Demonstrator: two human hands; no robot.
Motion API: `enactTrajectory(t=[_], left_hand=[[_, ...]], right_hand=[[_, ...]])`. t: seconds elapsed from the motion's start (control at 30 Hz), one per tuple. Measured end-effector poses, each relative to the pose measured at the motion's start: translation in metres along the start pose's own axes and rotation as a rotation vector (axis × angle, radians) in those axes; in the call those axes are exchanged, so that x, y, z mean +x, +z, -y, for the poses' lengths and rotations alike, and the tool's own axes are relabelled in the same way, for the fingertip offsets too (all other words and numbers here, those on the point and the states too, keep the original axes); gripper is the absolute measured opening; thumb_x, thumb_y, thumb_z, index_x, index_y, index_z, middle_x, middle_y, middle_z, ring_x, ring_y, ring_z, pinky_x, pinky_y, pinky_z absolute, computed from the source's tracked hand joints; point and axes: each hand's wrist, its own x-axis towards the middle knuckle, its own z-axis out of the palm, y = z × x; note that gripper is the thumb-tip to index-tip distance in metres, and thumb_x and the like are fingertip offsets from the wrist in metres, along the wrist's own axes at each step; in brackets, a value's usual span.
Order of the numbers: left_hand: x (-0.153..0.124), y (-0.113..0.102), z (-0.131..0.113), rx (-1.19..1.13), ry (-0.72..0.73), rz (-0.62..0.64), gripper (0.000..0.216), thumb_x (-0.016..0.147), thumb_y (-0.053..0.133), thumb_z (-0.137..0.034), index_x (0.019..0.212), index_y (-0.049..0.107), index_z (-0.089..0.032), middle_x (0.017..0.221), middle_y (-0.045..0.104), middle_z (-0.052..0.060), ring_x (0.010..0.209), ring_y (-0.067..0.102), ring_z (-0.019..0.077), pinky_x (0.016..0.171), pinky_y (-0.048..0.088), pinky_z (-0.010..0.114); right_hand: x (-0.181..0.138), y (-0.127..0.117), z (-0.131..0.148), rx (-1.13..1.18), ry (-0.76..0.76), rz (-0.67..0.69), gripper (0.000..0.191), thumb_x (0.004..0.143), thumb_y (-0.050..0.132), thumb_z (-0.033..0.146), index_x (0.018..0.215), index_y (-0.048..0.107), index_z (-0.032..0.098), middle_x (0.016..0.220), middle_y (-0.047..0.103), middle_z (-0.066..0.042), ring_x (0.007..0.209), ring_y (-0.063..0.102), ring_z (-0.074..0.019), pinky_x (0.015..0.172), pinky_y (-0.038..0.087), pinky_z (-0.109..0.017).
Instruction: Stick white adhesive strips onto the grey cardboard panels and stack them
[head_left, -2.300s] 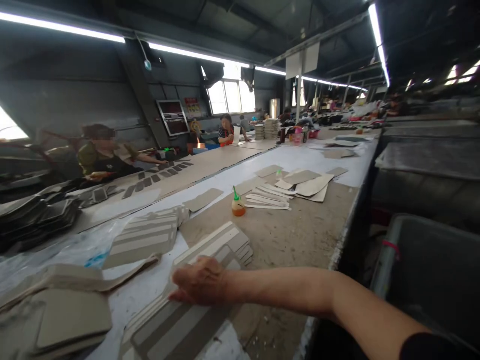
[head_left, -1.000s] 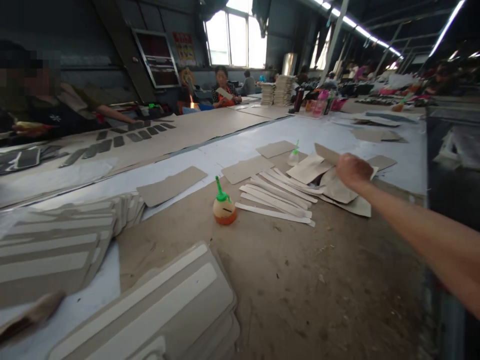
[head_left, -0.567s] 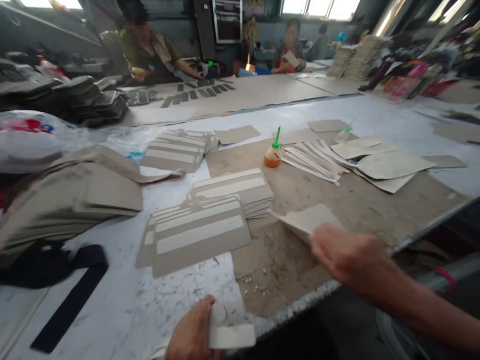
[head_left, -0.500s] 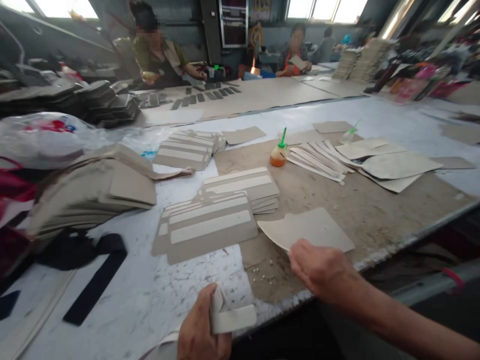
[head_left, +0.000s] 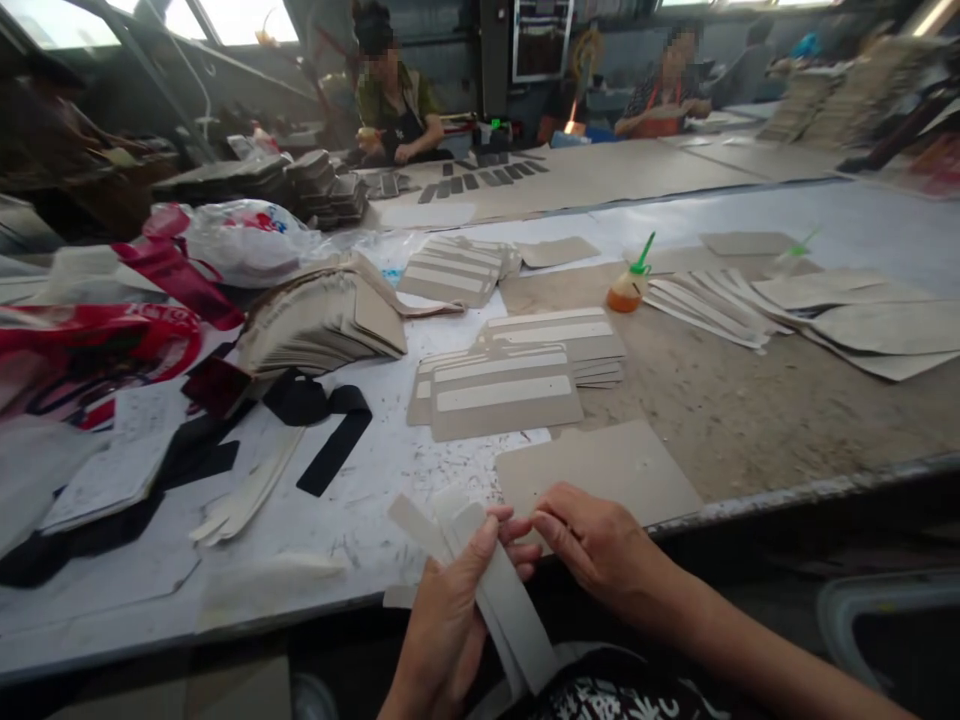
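My left hand (head_left: 450, 610) is closed around several long off-white strips (head_left: 510, 600), which fan out above and below the fingers. Close by on the right, my right hand (head_left: 596, 540) has its fingers curled with thumb and forefinger together; whatever may be between them is hidden. Just beyond it, a plain beige panel (head_left: 600, 465) lies flat near the table edge. Farther in, beige panels with pale strips across them (head_left: 510, 405) are stacked in overlapping piles.
A small glue bottle with a green nozzle (head_left: 628, 287) stands beside loose strips (head_left: 709, 305). At left are a fanned stack of panels (head_left: 322, 320), black bands (head_left: 337, 440), a notebook (head_left: 112, 460) and plastic bags (head_left: 240, 240). Two people work across the table.
My right hand has let go of the panel, which now lies flat, and moved beside my left hand. The strips in my left hand now point up and down. The view has swung left.
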Motion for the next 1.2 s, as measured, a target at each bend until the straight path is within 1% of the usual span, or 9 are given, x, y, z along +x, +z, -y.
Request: enactTrajectory(t=[0.1,0.27,0.4,0.53,0.7,0.87,1.0,1.1,1.2], left_hand=[[-0.002,-0.001,0.004,-0.068,0.053,-0.033,0.03,0.073,0.069,-0.03,0.094,0.064,-0.01,0.095,0.068,0.01,0.082,0.064,0.0184,0.078,0.05,0.029],[-0.011,0.0,0.01,-0.071,0.115,-0.056,0.028,0.073,0.069,-0.032,0.094,0.067,-0.013,0.095,0.068,0.005,0.086,0.062,0.0147,0.077,0.048,0.021],[-0.012,0.001,0.019,-0.047,0.105,-0.044,0.027,0.075,0.067,-0.032,0.095,0.067,-0.013,0.099,0.068,0.006,0.097,0.06,0.0182,0.087,0.045,0.025],[-0.005,-0.001,0.03,-0.023,0.115,-0.056,0.031,0.073,0.068,-0.034,0.097,0.066,-0.014,0.105,0.066,0.007,0.103,0.058,0.022,0.094,0.042,0.032],[-0.001,0.003,0.036,-0.049,0.131,-0.093,0.03,0.071,0.07,-0.033,0.095,0.066,-0.015,0.097,0.068,0.006,0.097,0.06,0.0215,0.092,0.043,0.034],[0.001,0.009,0.038,-0.007,0.154,-0.104,0.031,0.071,0.07,-0.034,0.096,0.066,-0.015,0.104,0.066,0.006,0.099,0.058,0.0199,0.093,0.042,0.031],[0.002,0.011,0.039,0.013,0.126,-0.069,0.029,0.073,0.068,-0.034,0.096,0.066,-0.017,0.101,0.067,0.005,0.096,0.059,0.0188,0.089,0.043,0.03],[0.001,0.01,0.039,0.106,0.084,-0.033,0.03,0.074,0.067,-0.036,0.098,0.065,-0.018,0.091,0.067,0.004,0.086,0.059,0.0168,0.076,0.045,0.026],[0.002,0.01,0.04,0.222,0.054,-0.035,0.031,0.071,0.068,-0.038,0.093,0.066,-0.016,0.07,0.061,0.0,0.067,0.053,0.0121,0.061,0.041,0.022]], right_hand=[[0.001,0.004,0.01,0.159,0.093,0.012,0.023,0.09,0.045,0.04,0.082,0.056,0.021,0.076,0.06,0.0,0.066,0.056,-0.0133,0.059,0.041,-0.024],[-0.006,0.022,0.02,0.202,0.147,-0.038,0.016,0.082,0.057,0.035,0.081,0.055,0.02,0.078,0.058,0.0,0.07,0.054,-0.0142,0.063,0.041,-0.025],[-0.012,0.032,0.018,0.285,0.159,-0.037,0.018,0.085,0.053,0.03,0.071,0.047,0.02,0.069,0.052,0.003,0.063,0.048,-0.0114,0.058,0.037,-0.022],[-0.016,0.029,0.012,0.3,0.247,-0.009,0.019,0.087,0.048,0.03,0.072,0.045,0.02,0.066,0.049,0.004,0.061,0.045,-0.0103,0.057,0.035,-0.022],[-0.018,0.023,0.012,0.358,0.209,0.057,0.017,0.085,0.053,0.03,0.075,0.047,0.019,0.073,0.05,0.003,0.067,0.045,-0.0106,0.062,0.036,-0.022],[-0.02,0.024,0.008,0.396,0.227,0.052,0.02,0.088,0.047,0.029,0.072,0.043,0.019,0.071,0.048,0.003,0.065,0.044,-0.0106,0.061,0.035,-0.022],[-0.019,0.019,0.005,0.466,0.272,0.066,0.021,0.092,0.041,0.035,0.077,0.041,0.02,0.068,0.049,0.003,0.061,0.044,-0.0103,0.056,0.034,-0.022],[-0.019,0.012,0.001,0.515,0.304,0.071,0.022,0.092,0.04,0.038,0.079,0.041,0.02,0.071,0.054,0.002,0.063,0.047,-0.0106,0.057,0.036,-0.021],[-0.02,0.0,-0.003,0.573,0.34,0.193,0.025,0.092,0.04,0.04,0.08,0.044,0.019,0.076,0.061,-0.001,0.067,0.052,-0.0114,0.059,0.039,-0.021]])
